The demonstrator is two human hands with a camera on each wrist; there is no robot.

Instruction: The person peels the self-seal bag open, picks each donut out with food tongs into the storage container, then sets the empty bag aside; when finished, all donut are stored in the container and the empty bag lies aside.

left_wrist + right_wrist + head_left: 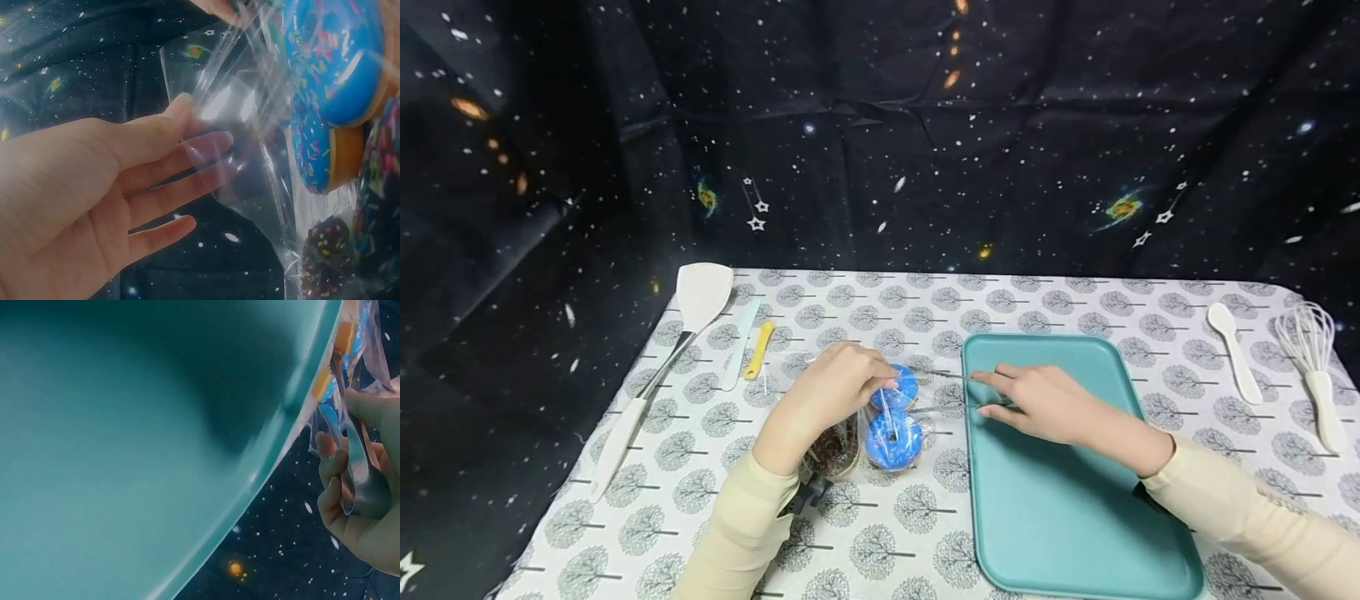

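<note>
My left hand [829, 385] pinches the edge of a clear plastic bag [234, 112] between thumb and forefinger, its other fingers spread behind the film. Inside the bag lie two blue-iced doughnuts [895, 439] with sprinkles. Chocolate doughnuts [835, 448] are partly hidden by my left wrist. Over the left edge of a teal tray [1075, 517], my right hand [1052, 404] holds metal tongs [369, 490] around their bent end. The tongs' arms point left to the doughnuts and overlap the bag in the right wrist view.
Left of the bag lie a white-handled spatula [700, 296], a pale blue knife [741, 346] and a yellow-handled utensil [759, 350]. A white spoon [1234, 354] and a whisk [1318, 383] lie at the right. Behind the patterned tablecloth hangs a dark starry curtain [850, 167].
</note>
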